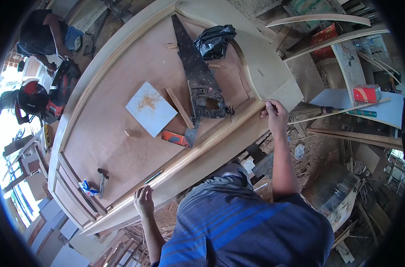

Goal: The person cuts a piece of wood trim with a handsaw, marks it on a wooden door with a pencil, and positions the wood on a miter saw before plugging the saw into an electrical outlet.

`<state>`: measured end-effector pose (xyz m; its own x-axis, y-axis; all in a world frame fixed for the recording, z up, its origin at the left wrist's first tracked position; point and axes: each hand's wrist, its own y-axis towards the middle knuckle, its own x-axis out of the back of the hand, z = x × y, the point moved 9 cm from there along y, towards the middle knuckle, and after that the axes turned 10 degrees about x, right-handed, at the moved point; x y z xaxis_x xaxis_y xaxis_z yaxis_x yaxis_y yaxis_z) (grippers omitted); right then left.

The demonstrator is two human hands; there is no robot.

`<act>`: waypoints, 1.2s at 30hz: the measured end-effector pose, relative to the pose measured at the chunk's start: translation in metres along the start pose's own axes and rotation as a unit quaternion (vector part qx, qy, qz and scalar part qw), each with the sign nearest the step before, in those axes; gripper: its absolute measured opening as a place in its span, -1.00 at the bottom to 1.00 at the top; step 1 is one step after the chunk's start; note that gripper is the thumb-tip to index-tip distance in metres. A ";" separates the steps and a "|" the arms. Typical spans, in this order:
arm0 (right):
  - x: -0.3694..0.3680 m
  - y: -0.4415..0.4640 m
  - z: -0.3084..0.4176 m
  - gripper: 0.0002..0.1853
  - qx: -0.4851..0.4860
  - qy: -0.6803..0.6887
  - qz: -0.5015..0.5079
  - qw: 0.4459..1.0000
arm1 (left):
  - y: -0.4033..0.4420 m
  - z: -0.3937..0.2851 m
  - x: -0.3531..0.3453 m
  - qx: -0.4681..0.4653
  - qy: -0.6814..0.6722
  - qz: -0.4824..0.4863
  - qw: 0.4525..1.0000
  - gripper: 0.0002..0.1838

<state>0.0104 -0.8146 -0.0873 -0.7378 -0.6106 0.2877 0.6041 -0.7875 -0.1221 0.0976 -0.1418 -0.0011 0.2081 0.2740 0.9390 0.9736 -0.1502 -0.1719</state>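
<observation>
A long wood moulding strip (202, 149) runs along the near side of a large arched wooden panel (122, 89). My left hand (143, 202) has its fingers curled on the strip toward its left part. At the strip's right end, my right hand (276, 116) grips it between thumb and fingers. On the panel lie a handsaw (202, 86), a try square with an orange handle (175, 138), a short wood stick (179, 108) and a white square sheet (150, 109) with sawdust on it. A pencil-like thin object (153, 176) rests near my left hand.
A hammer (102, 182), a small blue-and-white packet (88, 188) and a black plastic bag (215, 41) also lie on the panel. A co-worker (44, 33) is beside a red power saw (55, 95) at the upper left. Scrap wood and a red box (367, 93) are at the right.
</observation>
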 end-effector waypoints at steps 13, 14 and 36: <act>0.005 0.011 -0.005 -0.79 -0.082 0.051 0.048 0.994 | 0.012 -0.010 -0.006 0.021 0.033 0.051 0.998 -0.81; 0.005 0.011 -0.007 -0.78 -0.082 0.052 0.047 0.994 | 0.011 -0.008 -0.006 0.025 0.037 0.054 0.998 -0.82; 0.004 0.010 -0.001 -0.78 -0.071 0.039 0.039 0.996 | 0.013 -0.008 -0.008 0.015 0.028 0.056 0.998 -0.79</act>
<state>0.0133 -0.8245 -0.0884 -0.7147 -0.6708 0.1982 0.6157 -0.7377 -0.2768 0.1075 -0.1533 -0.0089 0.3118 0.2037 0.9281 0.9468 -0.1489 -0.2854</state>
